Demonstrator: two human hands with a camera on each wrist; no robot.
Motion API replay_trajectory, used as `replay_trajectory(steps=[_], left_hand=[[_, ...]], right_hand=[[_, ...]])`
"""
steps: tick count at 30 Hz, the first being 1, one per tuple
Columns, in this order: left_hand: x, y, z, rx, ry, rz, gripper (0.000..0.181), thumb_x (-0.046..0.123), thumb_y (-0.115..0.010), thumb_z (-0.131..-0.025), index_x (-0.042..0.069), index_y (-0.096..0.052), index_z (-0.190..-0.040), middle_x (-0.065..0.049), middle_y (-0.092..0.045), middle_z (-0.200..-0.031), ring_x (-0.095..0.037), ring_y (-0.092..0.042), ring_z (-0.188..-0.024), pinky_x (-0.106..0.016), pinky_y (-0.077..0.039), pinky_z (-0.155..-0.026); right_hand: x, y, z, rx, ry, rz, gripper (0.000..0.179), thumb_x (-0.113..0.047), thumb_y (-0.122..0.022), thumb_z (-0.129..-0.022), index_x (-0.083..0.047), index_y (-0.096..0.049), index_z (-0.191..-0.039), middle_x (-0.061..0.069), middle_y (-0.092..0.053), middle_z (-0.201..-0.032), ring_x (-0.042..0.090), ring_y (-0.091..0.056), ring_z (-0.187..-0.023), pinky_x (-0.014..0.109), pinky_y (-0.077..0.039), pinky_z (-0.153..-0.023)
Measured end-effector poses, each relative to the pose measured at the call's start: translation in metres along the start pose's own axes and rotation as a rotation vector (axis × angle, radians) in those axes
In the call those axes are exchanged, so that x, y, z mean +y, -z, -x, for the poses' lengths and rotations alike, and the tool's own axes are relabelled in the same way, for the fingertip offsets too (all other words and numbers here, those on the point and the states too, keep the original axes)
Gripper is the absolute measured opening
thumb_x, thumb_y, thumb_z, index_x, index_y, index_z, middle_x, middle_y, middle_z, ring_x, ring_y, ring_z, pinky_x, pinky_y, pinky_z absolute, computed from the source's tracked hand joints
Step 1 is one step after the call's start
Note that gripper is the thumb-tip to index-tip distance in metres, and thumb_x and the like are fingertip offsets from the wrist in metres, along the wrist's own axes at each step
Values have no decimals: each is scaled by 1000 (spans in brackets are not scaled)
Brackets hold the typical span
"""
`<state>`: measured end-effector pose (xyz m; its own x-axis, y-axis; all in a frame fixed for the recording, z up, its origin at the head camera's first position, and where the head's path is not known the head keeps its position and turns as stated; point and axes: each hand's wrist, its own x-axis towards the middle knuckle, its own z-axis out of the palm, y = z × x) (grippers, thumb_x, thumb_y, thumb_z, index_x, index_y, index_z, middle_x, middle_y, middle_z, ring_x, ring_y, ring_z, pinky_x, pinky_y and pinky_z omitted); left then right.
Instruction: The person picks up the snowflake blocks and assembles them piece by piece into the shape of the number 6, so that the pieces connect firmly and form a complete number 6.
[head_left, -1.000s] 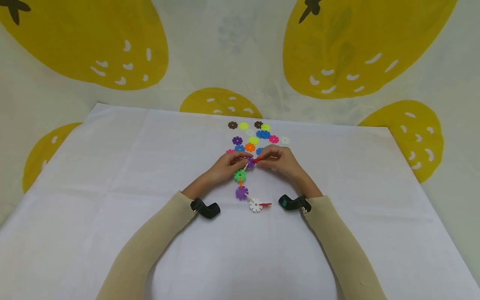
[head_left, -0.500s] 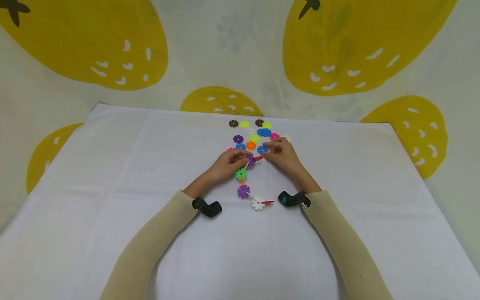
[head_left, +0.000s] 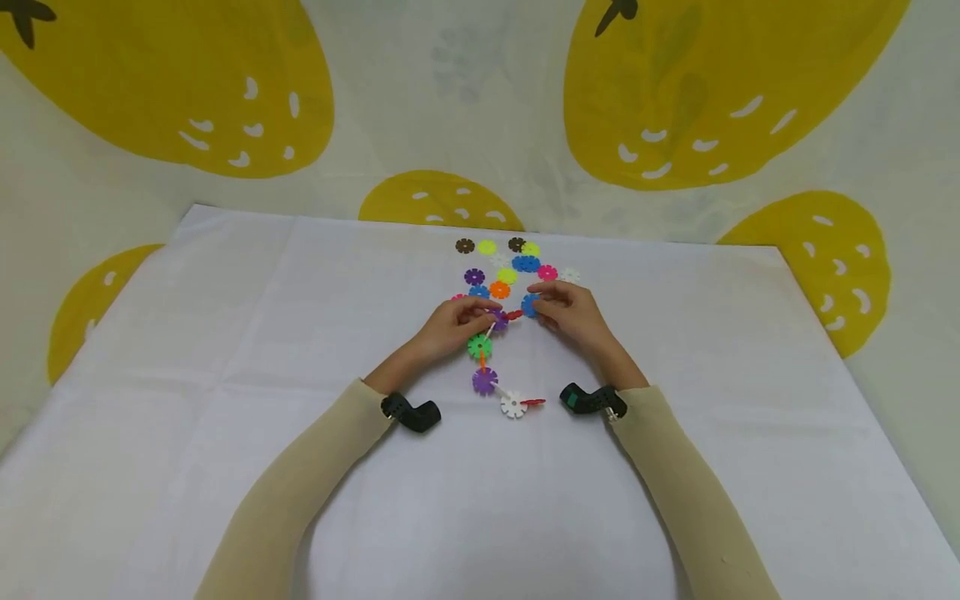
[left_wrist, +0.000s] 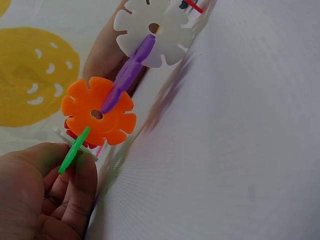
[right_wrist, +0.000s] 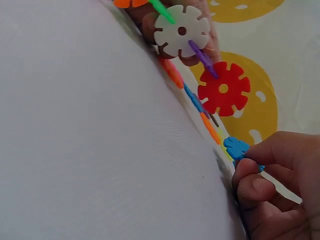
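In the head view, my left hand (head_left: 448, 329) grips one end of a chain of notched plastic snowflake discs near a purple disc (head_left: 498, 320). A red disc (head_left: 513, 315) sticks out from that end toward the right hand. From there the chain runs down through a green disc (head_left: 480, 346) and a second purple disc (head_left: 484, 381) to a white disc (head_left: 513, 405). My right hand (head_left: 576, 315) pinches a loose blue disc (right_wrist: 235, 148) between thumb and fingers, apart from the red one. The left wrist view has an orange disc (left_wrist: 112, 125) beside the left fingertips.
Beyond the hands, loose discs lie scattered on the white cloth (head_left: 300, 292), among them an orange disc (head_left: 499, 290), a pink disc (head_left: 547, 272) and a brown disc (head_left: 465, 246). Behind the table hangs a lemon-patterned backdrop (head_left: 480, 108).
My right hand has let go of the red disc at the chain's end, shifted right and taken hold of a blue disc. The left hand stays on the chain.
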<state>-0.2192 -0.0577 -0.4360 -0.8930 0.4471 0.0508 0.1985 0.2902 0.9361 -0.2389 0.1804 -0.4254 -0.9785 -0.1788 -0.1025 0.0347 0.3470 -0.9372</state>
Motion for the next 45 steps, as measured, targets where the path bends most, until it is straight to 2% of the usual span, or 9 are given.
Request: replay_trajectory(steps=[3, 8, 15, 26, 32, 35, 40, 45], left_hand=[[0, -1, 0, 3, 1, 1, 29, 17, -58, -99, 3, -65, -123, -11, -69, -98, -16, -60, -78, -21, -48, -72], [1, 0, 0, 9, 7, -2, 29, 17, -59, -98, 3, -65, -123, -11, -67, -96, -17, -58, -75, -20, -47, -68], [2, -1, 1, 0, 7, -4, 29, 16, -60, -98, 2, -64, -124, -12, -68, -98, -16, -58, -76, -20, -47, -70], [1, 0, 2, 6, -10, -31, 28, 13, -61, -97, -1, -66, -121, -13, -67, -95, -14, -57, -73, -20, -47, -68], [2, -2, 1, 14, -10, 14, 28, 12, -61, -97, -2, -65, -121, -14, -68, -97, -13, -59, -74, -19, -49, -69], [1, -3, 1, 10, 5, 59, 27, 13, -60, -98, -2, -65, -119, -13, -67, -94, -13, -59, -73, -20, -49, -68], [-1, -3, 2, 7, 19, 73, 25, 16, -56, -100, -1, -66, -117, -12, -67, -94, -16, -56, -72, -22, -48, -65], [-2, -2, 2, 14, 8, 49, 26, 16, -57, -99, 0, -66, -118, -13, -70, -103, -15, -61, -81, -22, -48, -73]], right_hand=[[1, 4, 1, -20, -58, -105, 28, -14, -64, -95, -3, -65, -121, 4, -61, -87, 10, -54, -61, 16, -46, -56], [1, 10, 3, -84, -85, -212, 29, -12, -64, -95, 4, -64, -120, 0, -63, -75, 9, -52, -56, 16, -46, -55], [0, 9, 5, -156, -116, -305, 30, -10, -64, -95, 7, -62, -120, 2, -69, -85, 10, -56, -57, 16, -48, -58], [-1, 3, 5, -200, -95, -358, 34, 0, -61, -94, 16, -56, -125, 2, -71, -81, 11, -60, -59, 17, -52, -62], [-1, 2, 6, -191, -92, -420, 29, 1, -61, -94, 12, -61, -121, 4, -71, -85, 12, -60, -60, 18, -51, -61], [-1, 1, 7, -221, -67, -436, 29, 1, -57, -96, 12, -59, -123, 5, -70, -85, 12, -58, -61, 18, -50, -61], [0, -3, 7, -282, -23, -407, 33, -1, -55, -97, 13, -55, -127, 5, -69, -86, 12, -57, -64, 19, -49, -62], [0, -7, 7, -293, -24, -325, 25, -6, -64, -94, 3, -63, -117, 6, -70, -81, 14, -61, -65, 22, -51, -60]])
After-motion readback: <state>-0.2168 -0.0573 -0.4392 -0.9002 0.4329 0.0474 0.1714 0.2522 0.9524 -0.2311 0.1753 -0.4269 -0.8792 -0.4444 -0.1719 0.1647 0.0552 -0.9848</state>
